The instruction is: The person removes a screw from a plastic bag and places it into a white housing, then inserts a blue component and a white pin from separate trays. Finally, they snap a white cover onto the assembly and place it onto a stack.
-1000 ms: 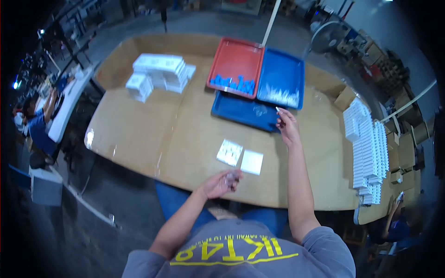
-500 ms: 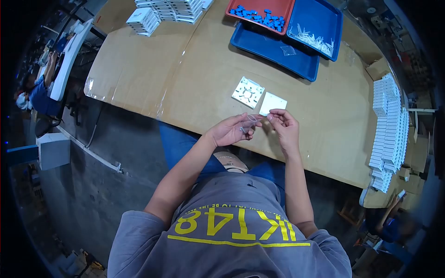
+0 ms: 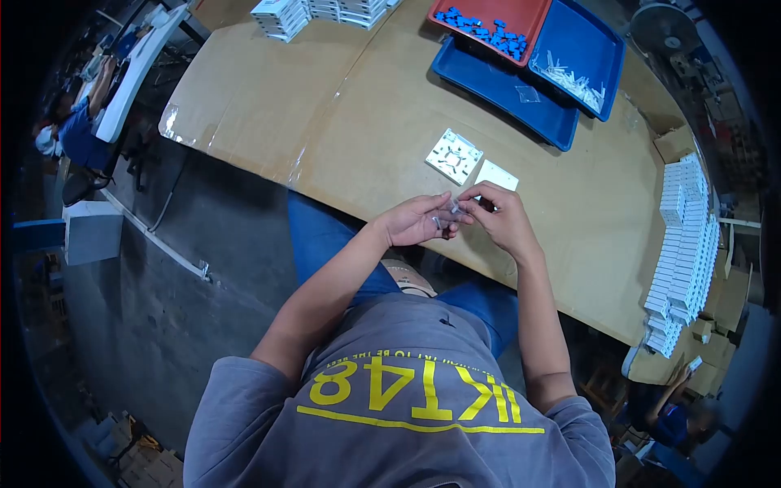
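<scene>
Over the table's near edge, my left hand (image 3: 415, 222) is turned palm up with its fingers curled around a small clear plastic bag (image 3: 452, 209). My right hand (image 3: 500, 213) pinches at the same bag with thumb and forefinger; its contents are too small to make out. Just beyond the hands lies a white square plate (image 3: 454, 157) with cut-outs and dark markings. Beside it, nearer my right hand, is a plain white square cover (image 3: 497, 174).
A red tray (image 3: 521, 24) of blue pieces and a blue tray (image 3: 612, 69) of thin white pieces overlap a lower blue tray (image 3: 464, 69). White stacks stand at the back left (image 3: 281, 18) and right edge (image 3: 679, 244). Other people work at both sides.
My hands have drawn together, and my right fingers now reach to the bag over my left fingers. The whole view has shifted slightly.
</scene>
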`<state>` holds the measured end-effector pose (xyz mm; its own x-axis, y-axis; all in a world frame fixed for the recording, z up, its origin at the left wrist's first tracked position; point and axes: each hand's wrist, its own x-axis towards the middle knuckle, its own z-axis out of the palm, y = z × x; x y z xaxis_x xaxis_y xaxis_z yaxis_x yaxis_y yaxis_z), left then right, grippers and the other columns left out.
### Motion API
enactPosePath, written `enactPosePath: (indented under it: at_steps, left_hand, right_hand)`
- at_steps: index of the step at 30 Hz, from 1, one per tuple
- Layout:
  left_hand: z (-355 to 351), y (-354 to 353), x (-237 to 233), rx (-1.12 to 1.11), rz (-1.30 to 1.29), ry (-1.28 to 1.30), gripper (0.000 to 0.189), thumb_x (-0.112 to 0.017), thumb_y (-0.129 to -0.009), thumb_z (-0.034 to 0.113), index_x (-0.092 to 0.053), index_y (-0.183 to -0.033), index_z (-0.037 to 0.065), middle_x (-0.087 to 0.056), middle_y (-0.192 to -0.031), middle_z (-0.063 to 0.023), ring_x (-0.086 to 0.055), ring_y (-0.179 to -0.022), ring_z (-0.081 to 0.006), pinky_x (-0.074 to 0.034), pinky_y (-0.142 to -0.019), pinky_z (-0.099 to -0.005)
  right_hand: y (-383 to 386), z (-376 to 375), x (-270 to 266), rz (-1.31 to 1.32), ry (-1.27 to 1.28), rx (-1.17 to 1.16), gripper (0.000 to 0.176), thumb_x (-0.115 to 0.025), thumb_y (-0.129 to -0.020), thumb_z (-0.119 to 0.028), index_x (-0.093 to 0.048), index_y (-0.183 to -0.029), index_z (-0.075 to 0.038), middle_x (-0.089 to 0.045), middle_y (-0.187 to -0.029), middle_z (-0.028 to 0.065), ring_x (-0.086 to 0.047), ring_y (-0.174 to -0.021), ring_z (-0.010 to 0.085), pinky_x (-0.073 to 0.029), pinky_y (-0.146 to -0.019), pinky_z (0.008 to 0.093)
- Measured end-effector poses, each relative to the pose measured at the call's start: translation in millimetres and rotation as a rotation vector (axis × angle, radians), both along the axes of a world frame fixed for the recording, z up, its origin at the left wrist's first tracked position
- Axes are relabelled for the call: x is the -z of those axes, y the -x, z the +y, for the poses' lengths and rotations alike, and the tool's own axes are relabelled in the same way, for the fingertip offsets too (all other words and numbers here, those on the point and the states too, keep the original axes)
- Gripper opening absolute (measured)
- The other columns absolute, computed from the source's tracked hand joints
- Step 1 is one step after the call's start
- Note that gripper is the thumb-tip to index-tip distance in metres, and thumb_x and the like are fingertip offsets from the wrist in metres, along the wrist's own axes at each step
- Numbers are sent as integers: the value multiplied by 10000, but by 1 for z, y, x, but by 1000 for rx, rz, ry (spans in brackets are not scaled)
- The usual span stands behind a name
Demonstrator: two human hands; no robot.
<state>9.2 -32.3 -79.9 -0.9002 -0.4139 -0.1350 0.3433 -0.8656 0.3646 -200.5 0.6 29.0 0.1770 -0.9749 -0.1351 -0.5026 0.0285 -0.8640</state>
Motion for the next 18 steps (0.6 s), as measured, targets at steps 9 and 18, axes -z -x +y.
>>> enactPosePath:
  at_steps: [9, 18]
  left_hand:
    - [2, -3, 5, 21, -26, 70, 404, -490, -1124, 366, -624, -1298, 28, -718, -1189, -131, -650, -968, -191, -536, -941, -413]
    - [0, 0, 12, 3, 60, -31, 368, -529, -1107, 365, -601, -1329, 80, -685, -1127, -82, -663, -968, -203, -540, -940, -435]
  right_hand:
    - [8, -13, 18, -86, -119, -323, 160, -626, -1003, -75, -724, -1074, 31, -631, -1168, 90, -634, -861, 142, -530, -803, 292]
    - [-6, -8, 17, -107, -42, -293, 362, -534, -1114, -246, -679, -1187, 78, -637, -1177, 91, -641, -874, 136, -529, -846, 298]
